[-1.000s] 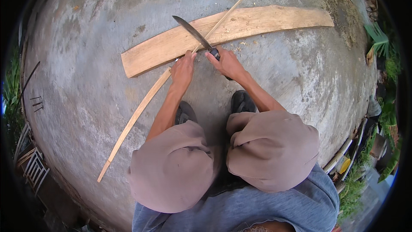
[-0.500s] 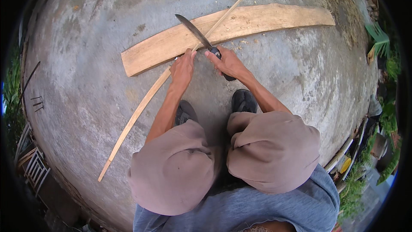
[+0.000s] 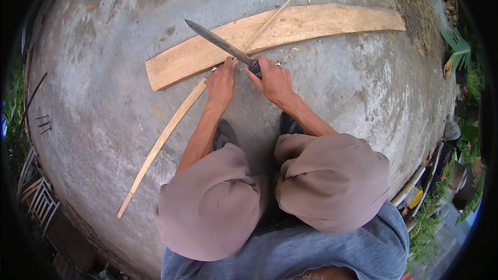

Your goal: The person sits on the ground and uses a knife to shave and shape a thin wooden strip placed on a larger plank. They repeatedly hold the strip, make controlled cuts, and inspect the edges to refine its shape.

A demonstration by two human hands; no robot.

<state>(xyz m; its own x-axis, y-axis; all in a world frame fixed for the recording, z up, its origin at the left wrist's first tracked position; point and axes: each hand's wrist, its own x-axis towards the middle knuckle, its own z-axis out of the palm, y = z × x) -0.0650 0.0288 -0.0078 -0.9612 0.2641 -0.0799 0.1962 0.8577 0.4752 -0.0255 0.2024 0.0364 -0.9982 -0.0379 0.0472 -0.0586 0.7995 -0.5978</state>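
Observation:
My left hand [image 3: 221,81] is closed around a long, thin wooden strip [image 3: 165,136]. One end of the strip runs down toward the lower left; the other slants up to the right across a thick wooden plank [image 3: 332,19]. In my right hand [image 3: 275,80] is the dark handle of a large knife [image 3: 215,39]. Its blade points up and left over the plank and crosses the strip just beyond my left fingers. The plank lies flat on the ground in front of both hands.
Small wood shavings [image 3: 295,50] are scattered on the concrete floor [image 3: 104,98] by the plank. My shoes [image 3: 224,134] are planted below my hands, between my knees. Plants and a white slatted rack [image 3: 44,202] stand along the outer edges.
My right hand has turned, swinging the blade tip to the left and slightly down, so the knife lies flatter. My left hand stays nearly in place on the strip.

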